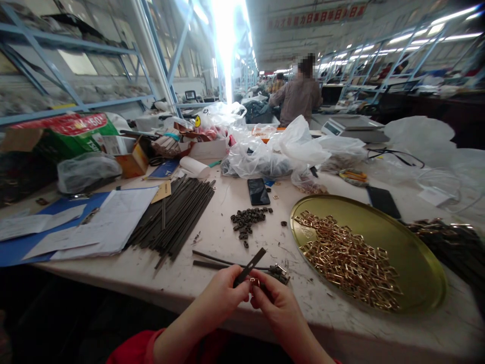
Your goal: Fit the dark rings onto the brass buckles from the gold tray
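My left hand [223,296] pinches a thin dark strap [250,265] that points up and away from me. My right hand [273,298] is closed right beside it, fingertips pressed on a small gold buckle [255,282] at the strap's near end. Both hands hover over the near edge of the white table [212,237]. Just beyond them lie two loose dark straps [215,261]. A round gold tray [417,263] to the right holds several gold buckles [350,263]. A small heap of dark loops [246,221] lies past my hands.
A bundle of dark straps [178,217] lies to the left beside papers [113,217] on a blue folder. A black phone [258,191], clear plastic bags [273,154], boxes and a scale [350,126] crowd the back. A person [297,96] stands far off, back turned.
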`<action>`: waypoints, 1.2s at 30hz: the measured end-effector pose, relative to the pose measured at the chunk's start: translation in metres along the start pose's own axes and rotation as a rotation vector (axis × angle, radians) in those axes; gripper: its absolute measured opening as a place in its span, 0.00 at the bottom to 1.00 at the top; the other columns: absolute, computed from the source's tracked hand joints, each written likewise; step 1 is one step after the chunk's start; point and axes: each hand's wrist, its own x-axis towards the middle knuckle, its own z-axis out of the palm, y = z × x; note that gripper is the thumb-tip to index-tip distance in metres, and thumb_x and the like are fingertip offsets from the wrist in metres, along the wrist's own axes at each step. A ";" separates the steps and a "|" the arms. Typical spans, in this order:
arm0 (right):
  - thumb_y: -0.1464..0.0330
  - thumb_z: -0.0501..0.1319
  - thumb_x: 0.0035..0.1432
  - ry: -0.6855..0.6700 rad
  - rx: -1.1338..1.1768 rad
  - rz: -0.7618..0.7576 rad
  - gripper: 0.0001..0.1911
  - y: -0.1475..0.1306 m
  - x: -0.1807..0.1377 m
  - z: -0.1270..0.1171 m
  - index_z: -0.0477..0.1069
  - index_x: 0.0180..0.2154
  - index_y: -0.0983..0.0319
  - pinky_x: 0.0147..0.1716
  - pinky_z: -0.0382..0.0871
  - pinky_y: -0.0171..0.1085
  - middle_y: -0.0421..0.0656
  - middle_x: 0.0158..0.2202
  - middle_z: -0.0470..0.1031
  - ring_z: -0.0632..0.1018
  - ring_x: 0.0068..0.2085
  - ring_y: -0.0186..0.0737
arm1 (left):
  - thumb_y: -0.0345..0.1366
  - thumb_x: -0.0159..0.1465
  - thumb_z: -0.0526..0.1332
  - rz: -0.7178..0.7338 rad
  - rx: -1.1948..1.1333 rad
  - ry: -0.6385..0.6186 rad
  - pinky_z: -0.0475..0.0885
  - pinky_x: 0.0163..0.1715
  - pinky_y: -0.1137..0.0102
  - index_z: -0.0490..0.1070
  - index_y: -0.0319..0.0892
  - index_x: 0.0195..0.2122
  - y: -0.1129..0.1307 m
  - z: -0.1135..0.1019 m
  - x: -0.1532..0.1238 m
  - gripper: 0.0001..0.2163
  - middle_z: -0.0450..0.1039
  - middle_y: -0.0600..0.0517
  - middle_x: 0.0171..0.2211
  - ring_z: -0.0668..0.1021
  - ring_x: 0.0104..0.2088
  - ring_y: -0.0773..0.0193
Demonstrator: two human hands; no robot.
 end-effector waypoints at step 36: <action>0.70 0.73 0.35 0.183 0.974 0.461 0.23 -0.043 -0.014 -0.007 0.69 0.36 0.61 0.25 0.70 0.27 0.33 0.23 0.71 0.74 0.23 0.26 | 0.37 0.64 0.47 0.150 0.330 0.115 0.63 0.37 0.73 0.69 0.43 0.35 -0.004 -0.002 -0.041 0.12 0.72 0.51 0.33 0.72 0.35 0.63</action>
